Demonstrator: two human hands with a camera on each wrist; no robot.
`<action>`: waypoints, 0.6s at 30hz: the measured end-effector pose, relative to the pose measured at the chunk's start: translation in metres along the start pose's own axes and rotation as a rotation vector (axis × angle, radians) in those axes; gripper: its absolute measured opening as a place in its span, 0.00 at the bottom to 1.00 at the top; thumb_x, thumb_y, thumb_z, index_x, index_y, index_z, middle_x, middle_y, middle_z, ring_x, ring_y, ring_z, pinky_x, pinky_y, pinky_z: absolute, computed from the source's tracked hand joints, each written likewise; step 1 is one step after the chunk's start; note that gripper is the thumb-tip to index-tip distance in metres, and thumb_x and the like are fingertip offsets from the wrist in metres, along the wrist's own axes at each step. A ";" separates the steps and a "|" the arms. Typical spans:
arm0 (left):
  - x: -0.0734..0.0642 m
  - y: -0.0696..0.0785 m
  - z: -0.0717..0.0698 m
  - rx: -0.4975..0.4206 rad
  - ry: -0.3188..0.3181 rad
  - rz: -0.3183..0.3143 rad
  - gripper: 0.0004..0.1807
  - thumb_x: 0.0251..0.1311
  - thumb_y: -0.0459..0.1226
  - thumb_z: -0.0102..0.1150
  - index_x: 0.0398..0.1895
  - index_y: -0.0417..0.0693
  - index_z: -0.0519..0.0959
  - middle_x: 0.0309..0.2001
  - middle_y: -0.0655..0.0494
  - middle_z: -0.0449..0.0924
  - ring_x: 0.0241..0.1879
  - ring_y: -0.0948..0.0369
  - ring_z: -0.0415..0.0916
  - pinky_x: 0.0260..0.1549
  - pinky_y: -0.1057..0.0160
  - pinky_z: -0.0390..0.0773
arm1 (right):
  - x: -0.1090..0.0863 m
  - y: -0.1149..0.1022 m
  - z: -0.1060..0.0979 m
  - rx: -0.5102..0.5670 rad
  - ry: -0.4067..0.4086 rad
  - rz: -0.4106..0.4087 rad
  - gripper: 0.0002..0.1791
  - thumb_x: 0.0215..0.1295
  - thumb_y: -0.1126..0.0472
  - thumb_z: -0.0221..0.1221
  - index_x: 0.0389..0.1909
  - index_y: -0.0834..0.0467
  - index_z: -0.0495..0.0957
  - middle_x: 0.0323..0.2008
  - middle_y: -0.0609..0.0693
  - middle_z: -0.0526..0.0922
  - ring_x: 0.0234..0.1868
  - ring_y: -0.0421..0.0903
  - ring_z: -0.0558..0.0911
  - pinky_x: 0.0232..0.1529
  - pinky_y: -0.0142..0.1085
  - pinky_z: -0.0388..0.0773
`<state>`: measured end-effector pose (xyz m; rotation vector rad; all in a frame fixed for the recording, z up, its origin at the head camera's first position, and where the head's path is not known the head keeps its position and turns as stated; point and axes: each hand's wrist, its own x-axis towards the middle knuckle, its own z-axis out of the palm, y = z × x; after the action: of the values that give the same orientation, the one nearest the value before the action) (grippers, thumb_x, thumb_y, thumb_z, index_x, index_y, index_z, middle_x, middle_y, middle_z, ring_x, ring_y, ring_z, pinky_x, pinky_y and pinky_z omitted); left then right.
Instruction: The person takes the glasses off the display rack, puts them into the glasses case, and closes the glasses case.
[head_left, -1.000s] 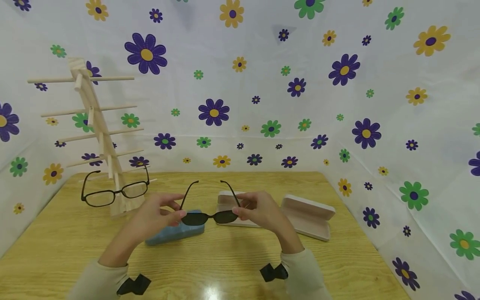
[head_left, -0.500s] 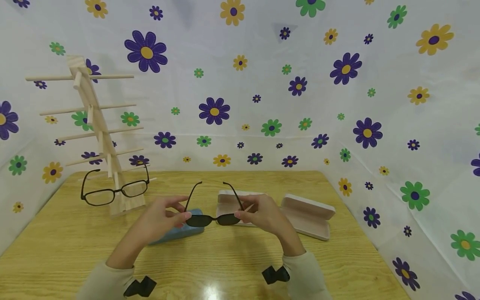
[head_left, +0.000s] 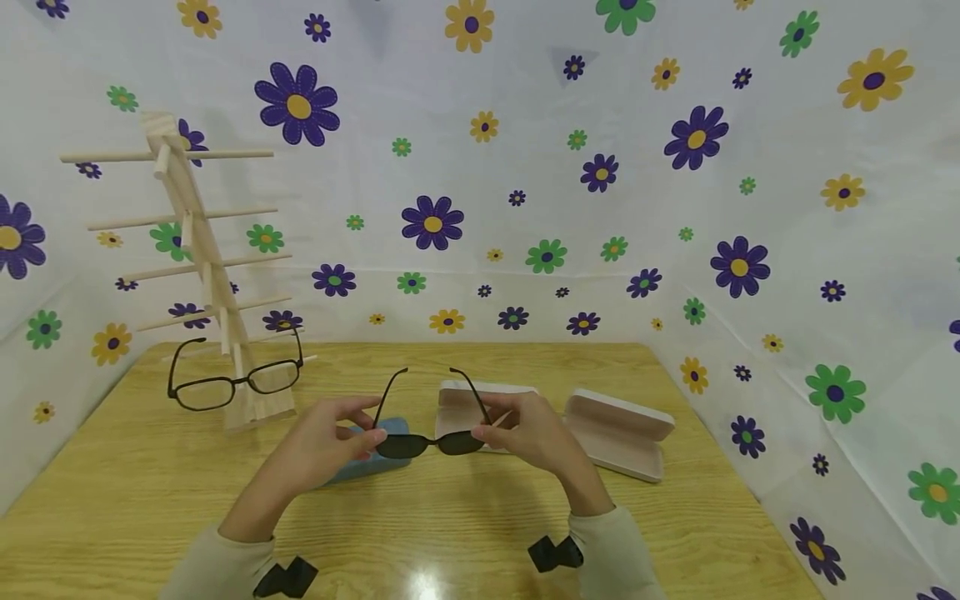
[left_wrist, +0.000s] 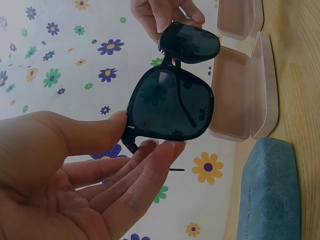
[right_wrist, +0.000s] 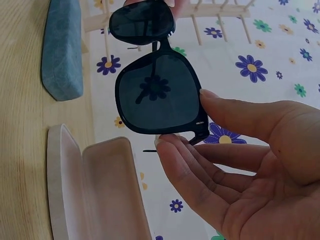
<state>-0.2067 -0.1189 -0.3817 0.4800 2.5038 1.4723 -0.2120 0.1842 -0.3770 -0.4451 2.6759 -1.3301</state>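
A pair of black sunglasses (head_left: 461,443) with dark lenses is held up over the table, its temples unfolded and pointing away. My left hand (head_left: 330,442) pinches the left end of the frame; in the left wrist view the thumb lies at the outer edge and fingertips at the lower rim. The opposite end is pinched by my right hand (head_left: 528,429), with the same grip in the right wrist view. Behind the left hand is a closed blue glasses case (left_wrist: 269,195). An open pale pink case (right_wrist: 107,170) lies behind the right hand, partly hidden by it.
On the left stands a wooden peg rack (head_left: 197,225) with black-framed clear eyeglasses (head_left: 238,382) on its lowest part. Another open pink case (head_left: 618,433) lies to the right. Flower-printed white cloth (head_left: 480,167) encloses the wooden table (head_left: 420,517) at back and sides.
Both hands have shifted slightly to the right with the sunglasses, the left hand more than the right. The sunglasses now cover more of the space before the open case.
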 end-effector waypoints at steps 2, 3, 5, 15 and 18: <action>0.000 0.000 0.000 0.003 -0.002 -0.001 0.32 0.71 0.36 0.63 0.75 0.35 0.67 0.50 0.42 0.83 0.38 0.53 0.89 0.39 0.57 0.87 | 0.000 0.001 0.000 -0.009 0.007 -0.005 0.27 0.67 0.59 0.68 0.66 0.63 0.78 0.40 0.54 0.89 0.34 0.39 0.87 0.34 0.31 0.84; 0.000 0.000 0.000 0.006 -0.001 -0.003 0.32 0.70 0.36 0.64 0.75 0.35 0.67 0.50 0.43 0.83 0.38 0.53 0.89 0.38 0.57 0.87 | 0.000 0.001 0.001 -0.007 0.008 -0.006 0.27 0.67 0.59 0.68 0.66 0.63 0.78 0.40 0.54 0.89 0.34 0.39 0.87 0.34 0.30 0.84; 0.000 0.000 0.000 0.008 -0.001 -0.008 0.33 0.70 0.37 0.64 0.75 0.36 0.67 0.50 0.43 0.83 0.38 0.53 0.89 0.36 0.58 0.86 | 0.000 0.001 0.001 -0.007 0.012 -0.011 0.27 0.67 0.60 0.68 0.66 0.63 0.78 0.40 0.55 0.89 0.34 0.40 0.87 0.34 0.30 0.85; -0.001 -0.003 -0.002 0.084 0.026 -0.007 0.32 0.69 0.38 0.66 0.73 0.39 0.71 0.49 0.45 0.84 0.43 0.56 0.85 0.34 0.60 0.85 | 0.000 0.000 0.006 -0.019 0.036 -0.030 0.24 0.67 0.60 0.69 0.64 0.59 0.81 0.40 0.54 0.89 0.35 0.40 0.87 0.33 0.29 0.84; -0.001 -0.003 -0.004 0.107 0.031 0.000 0.31 0.68 0.38 0.66 0.72 0.39 0.71 0.49 0.46 0.84 0.45 0.55 0.85 0.36 0.60 0.86 | 0.001 0.000 0.008 -0.025 0.046 -0.052 0.23 0.66 0.60 0.69 0.62 0.59 0.82 0.40 0.54 0.90 0.35 0.41 0.87 0.32 0.29 0.83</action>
<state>-0.2075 -0.1236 -0.3824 0.4783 2.6175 1.3608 -0.2105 0.1777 -0.3815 -0.4965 2.7387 -1.3379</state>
